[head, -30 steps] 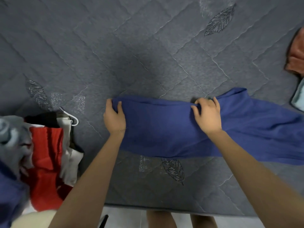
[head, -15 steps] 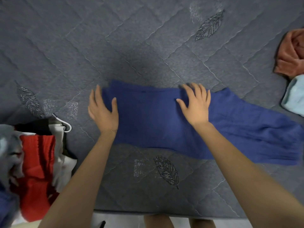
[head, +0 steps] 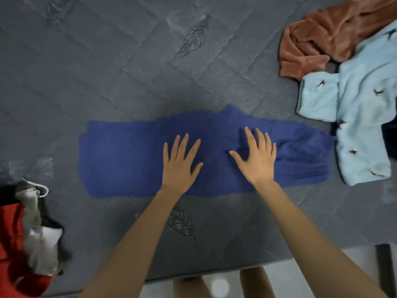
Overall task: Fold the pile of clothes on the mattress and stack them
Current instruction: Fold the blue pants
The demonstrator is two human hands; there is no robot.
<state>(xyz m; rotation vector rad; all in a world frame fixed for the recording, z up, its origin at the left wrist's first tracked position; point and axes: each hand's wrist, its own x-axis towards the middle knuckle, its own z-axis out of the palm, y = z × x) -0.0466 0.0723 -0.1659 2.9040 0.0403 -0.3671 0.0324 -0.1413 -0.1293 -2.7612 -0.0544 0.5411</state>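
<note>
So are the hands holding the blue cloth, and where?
Nothing is held. The left hand and right hand lie flat with straight fingers on the middle of the blue cloth, pressing it on the mattress.

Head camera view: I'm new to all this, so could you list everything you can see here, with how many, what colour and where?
mattress: one, grey, quilted with leaf motifs, under everything
blue garment: one, dark blue, spread flat at the centre
rust-brown garment: one, crumpled, upper right
light blue garment: one, pale blue with small dark marks, right side, touching the rust-brown one
pile of clothes: one heap, red, white and black, lower left
white hook: one, on top of that pile
floor: pale strip, bottom edge
legs: two, bottom edge
left hand: flat, fingers spread, on the blue garment
right hand: flat, fingers spread, on the blue garment
</note>
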